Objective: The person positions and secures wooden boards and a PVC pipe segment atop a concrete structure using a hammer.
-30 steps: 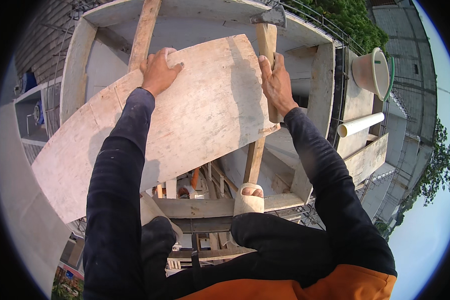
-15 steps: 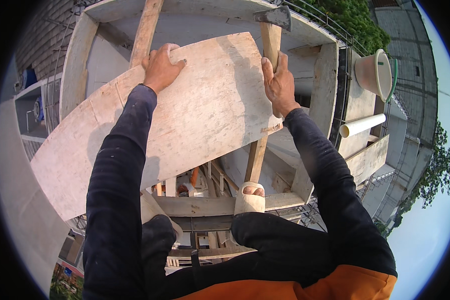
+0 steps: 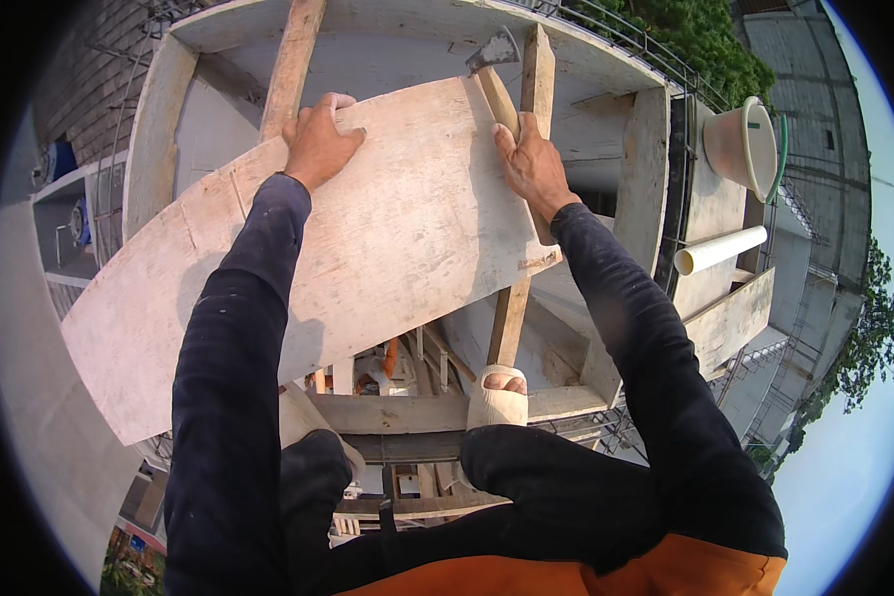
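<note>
Currently, a pale plywood sheet [image 3: 368,223] is filling the middle of the picture, slanting up from the lower left toward the upper centre and lying across a wooden formwork frame [image 3: 644,169]. Left of centre, the left hand [image 3: 320,144] is gripping the sheet's upper edge, its fingers curling over the wood and its thumb spreading across the face. Right of centre, the right hand [image 3: 534,171] is clasping the wooden handle of a hatchet [image 3: 499,99]. The hatchet's dark steel head is showing at the upper centre, above the sheet's top right corner, while its handle is running down along the sheet's right edge; whether it is touching the plywood, one cannot tell. A timber batten [image 3: 292,70] is extending from behind the sheet beside the left hand to the top of the picture, and a second batten [image 3: 538,74] is standing just right of the hatchet. At the lower centre, a foot in a pale slipper [image 3: 498,405] is resting on a board. Toward the right, a white plastic pipe [image 3: 719,249] is lying below a whitish bucket [image 3: 737,149].
</note>
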Available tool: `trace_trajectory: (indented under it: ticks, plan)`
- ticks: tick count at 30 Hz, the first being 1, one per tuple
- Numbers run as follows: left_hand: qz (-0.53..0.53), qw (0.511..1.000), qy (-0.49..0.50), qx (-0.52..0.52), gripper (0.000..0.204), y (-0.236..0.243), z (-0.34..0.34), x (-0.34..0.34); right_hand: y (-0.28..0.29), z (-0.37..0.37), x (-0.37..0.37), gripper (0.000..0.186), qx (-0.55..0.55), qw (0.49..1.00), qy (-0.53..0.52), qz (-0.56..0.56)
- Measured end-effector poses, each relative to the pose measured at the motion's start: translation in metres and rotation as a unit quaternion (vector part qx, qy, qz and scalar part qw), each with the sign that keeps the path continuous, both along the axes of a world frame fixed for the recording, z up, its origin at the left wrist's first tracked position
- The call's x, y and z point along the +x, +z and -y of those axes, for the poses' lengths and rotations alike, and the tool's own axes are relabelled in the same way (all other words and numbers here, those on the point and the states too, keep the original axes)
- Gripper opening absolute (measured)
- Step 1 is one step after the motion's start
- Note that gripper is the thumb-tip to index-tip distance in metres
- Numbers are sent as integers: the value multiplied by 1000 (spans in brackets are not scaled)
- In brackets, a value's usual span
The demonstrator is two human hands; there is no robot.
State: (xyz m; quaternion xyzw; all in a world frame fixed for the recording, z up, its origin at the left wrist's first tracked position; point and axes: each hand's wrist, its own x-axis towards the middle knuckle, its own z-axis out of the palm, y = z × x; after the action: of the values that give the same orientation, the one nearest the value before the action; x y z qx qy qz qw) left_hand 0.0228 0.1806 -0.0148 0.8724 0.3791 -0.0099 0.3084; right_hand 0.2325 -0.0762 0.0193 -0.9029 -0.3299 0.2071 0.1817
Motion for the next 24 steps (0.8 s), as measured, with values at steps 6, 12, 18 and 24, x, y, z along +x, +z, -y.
trace_trajectory:
  ticks: [6, 12, 18, 24]
  plan:
    - [-1, 1000, -19, -1, 57, 6, -1, -3, 47, 1, -10, 59, 88, 995, -38, -27]
    - [-60, 998, -28, 20, 55, 7, 14, 19, 52, 63, 17, 61, 69, 995, -67, 20]
    - [-67, 997, -41, 3, 52, 14, 35, 24, 45, 104, 23, 60, 20, 992, -126, 5]
    - [-79, 996, -50, -8, 52, 14, 63, 50, 35, 118, 19, 60, 20, 994, -109, 5]
